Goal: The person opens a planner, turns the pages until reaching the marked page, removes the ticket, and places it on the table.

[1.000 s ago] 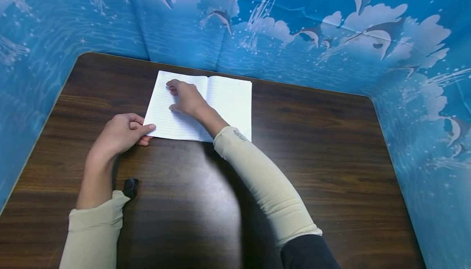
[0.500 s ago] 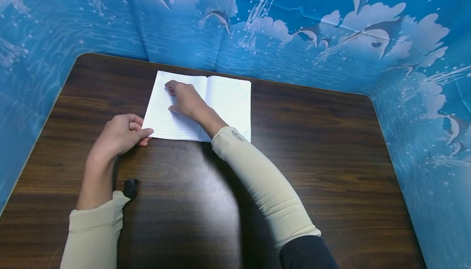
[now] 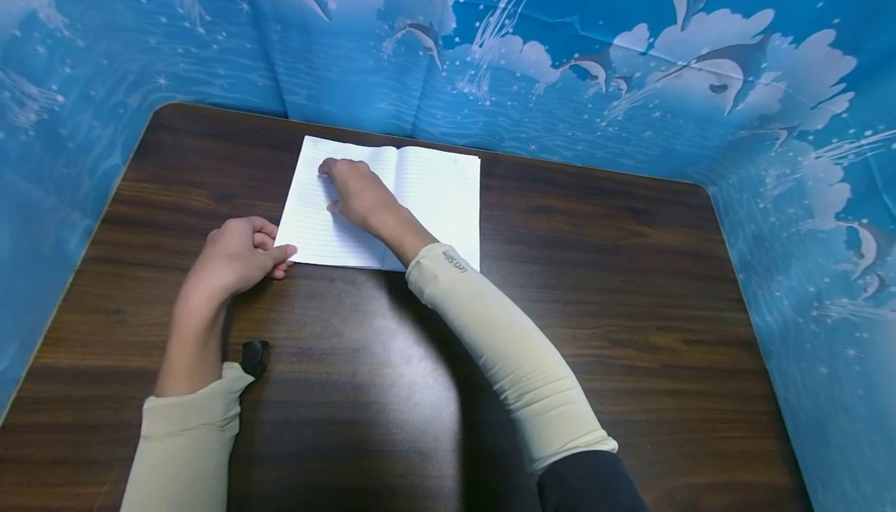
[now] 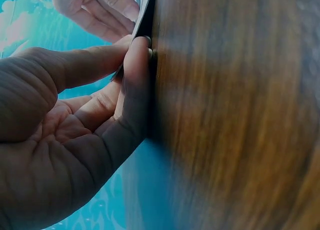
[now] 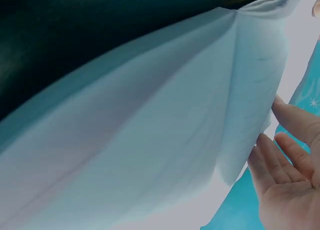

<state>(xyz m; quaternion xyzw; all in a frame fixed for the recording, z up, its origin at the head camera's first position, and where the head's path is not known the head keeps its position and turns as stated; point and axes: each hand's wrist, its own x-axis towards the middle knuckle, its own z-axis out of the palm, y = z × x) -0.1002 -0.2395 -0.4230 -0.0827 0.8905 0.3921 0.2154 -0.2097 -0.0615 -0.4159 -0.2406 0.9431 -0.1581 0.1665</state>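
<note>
Lying opened out near the far edge of a dark-brown wood-grain table [image 3: 595, 278], a white ruled-paper notebook [image 3: 448, 193] is facing up in the head view, in front of a blue dolphin-printed fabric backdrop [image 3: 490, 29]. The bare left hand [image 3: 234, 255] is pinching its near left corner, presumably to keep that corner steady. The bare right hand [image 3: 360, 193], emerging from a cream stretch sleeve [image 3: 504, 341], is resting across the left page, fingers loosely bent and clasping nothing, probably to hold the paper flat. It is hiding part of that page, and the faint marks at the page tops are too small to read. A small black object [image 3: 254, 359] is sitting at the left cuff [image 3: 192, 415]; its nature is unclear.

In the left wrist view, the thumb [image 4: 92, 64] is pressing the notebook's thin edge against the forefinger [image 4: 136, 74]. The frame is cutting off the right hand above.

In the right wrist view, relaxed fingertips are touching the pale page; how firmly, I cannot tell. Glare and blur are washing out most ruling, and only a sliver of the left hand is showing.
</note>
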